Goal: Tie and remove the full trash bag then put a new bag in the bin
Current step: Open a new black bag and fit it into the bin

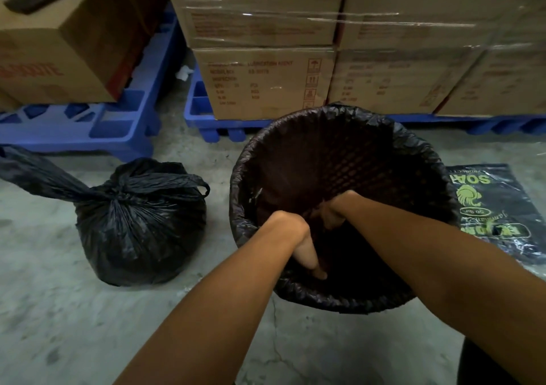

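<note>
A round mesh bin (342,302) stands on the concrete floor, lined with a thin black bag (413,145) whose edge is folded over the rim. Both my hands reach down inside it. My left hand (304,245) presses against the liner near the front wall, fingers pointing down. My right hand (334,213) is deeper in the middle, its fingers hidden in the dark. To the left of the bin sits the full black trash bag (139,231), tied shut at the top with a knot and loose handles.
A flat black packet of bags with yellow print (496,207) lies on the floor right of the bin. Blue plastic pallets (124,127) with stacked cardboard boxes (266,83) stand close behind. Another box (50,59) is at the far left.
</note>
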Available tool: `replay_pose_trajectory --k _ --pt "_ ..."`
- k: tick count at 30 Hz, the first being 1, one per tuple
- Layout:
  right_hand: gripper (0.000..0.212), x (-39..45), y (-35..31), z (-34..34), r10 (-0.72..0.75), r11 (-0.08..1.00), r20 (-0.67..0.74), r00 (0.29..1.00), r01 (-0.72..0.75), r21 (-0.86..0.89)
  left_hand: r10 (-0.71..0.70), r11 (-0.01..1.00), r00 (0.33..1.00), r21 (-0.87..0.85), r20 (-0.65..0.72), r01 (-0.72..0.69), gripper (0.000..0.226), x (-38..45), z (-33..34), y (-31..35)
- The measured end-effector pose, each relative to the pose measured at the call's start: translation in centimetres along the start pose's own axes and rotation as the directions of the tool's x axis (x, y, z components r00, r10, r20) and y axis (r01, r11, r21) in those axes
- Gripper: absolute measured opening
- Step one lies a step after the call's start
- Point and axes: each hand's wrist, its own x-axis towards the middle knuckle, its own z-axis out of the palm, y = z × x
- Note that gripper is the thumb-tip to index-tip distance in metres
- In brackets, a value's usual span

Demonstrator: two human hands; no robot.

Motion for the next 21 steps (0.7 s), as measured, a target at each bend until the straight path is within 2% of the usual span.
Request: replay_pose_trajectory --k 2,4,5,7,8,9,11,12,14,15,16,17,19,20,21 --pt "0.057 0.1 0.7 -0.3 -0.027 0.991 -0.045 0.999 0.032 0.127 -0.064 0.996 0.997 -0.06 0.052 0.068 0.097 0.4 0.1 -0.6" --pt "0.049 -0.9 1.1 -1.1 0.015 0.966 -0.121 0.993 0.017 0.259 -0.029 0.997 0.999 -0.071 0.042 0.032 0.088 -0.7 -0.5 -0.6" --pt "0.042 -1.3 1.2 -1.6 0.045 0.952 -0.173 0.984 0.01 0.307 0.022 0.998 1.0 -0.055 -0.009 -0.022 0.077 -1.4 -0.9 -0.7" --pt "0.03 -3.2 1.8 -2.7 0.109 0.934 -0.349 0.931 0.024 0.356 0.102 0.991 0.96 -0.063 -0.26 -0.122 0.042 -2.8 -2.0 -0.2" --pt "0.028 -4.7 2.2 -3.4 0.146 0.932 -0.466 0.873 0.037 0.36 0.102 0.987 0.889 -0.062 -0.446 -0.145 0.028 -3.8 -2.6 0.1" --pt "0.028 -6.1 2.5 -3.8 0.183 0.926 -0.581 0.793 0.06 0.373 0.097 0.99 0.777 -0.021 -0.622 -0.14 0.021 -4.7 -3.1 0.3" --pt "0.027 -8.6 3.7 -4.1 0.218 0.935 -0.795 0.566 0.112 0.336 0.078 0.996 0.481 0.089 -0.873 0.0 0.021 -6.2 -3.9 0.5" --pt "0.027 -9.5 4.4 -4.2 0.206 0.954 -0.868 0.451 0.104 0.28 0.062 0.988 0.332 0.105 -0.941 0.111 0.025 -6.9 -4.1 0.4" --pt "0.033 -10.8 6.1 -4.3 0.212 0.973 -0.941 0.262 0.037 0.23 -0.047 0.973 0.082 -0.027 -0.996 0.231 0.044 -8.0 -4.3 -0.5" --pt "0.038 -11.1 6.8 -4.3 0.242 0.967 -0.939 0.246 0.016 0.253 -0.143 0.962 0.022 -0.133 -0.99 0.237 0.055 -7.9 -4.0 -1.5" --pt "0.041 -12.2 7.9 -4.4 0.302 0.947 -0.908 0.289 0.019 0.32 -0.244 0.946 0.02 -0.234 -0.97 0.227 0.063 -8.6 -4.2 -1.7" --pt "0.043 -12.4 8.5 -4.5 0.333 0.925 -0.857 0.392 0.04 0.378 -0.354 0.924 0.062 -0.339 -0.933 0.178 0.068 -8.7 -4.1 -2.7" --pt "0.046 -12.8 9.8 -4.4 0.353 0.861 -0.688 0.634 0.067 0.504 -0.507 0.854 0.222 -0.52 -0.833 0.0 0.07 -8.7 -4.3 -4.3" --pt "0.046 -12.9 10.5 -3.8 0.377 0.814 -0.61 0.697 0.065 0.577 -0.522 0.823 0.287 -0.562 -0.803 -0.077 0.068 -8.8 -4.3 -4.7" --pt "0.043 -13.0 11.0 -3.2 0.419 0.757 -0.56 0.715 0.065 0.65 -0.501 0.822 0.313 -0.557 -0.807 -0.12 0.064 -8.7 -4.4 -5.1"
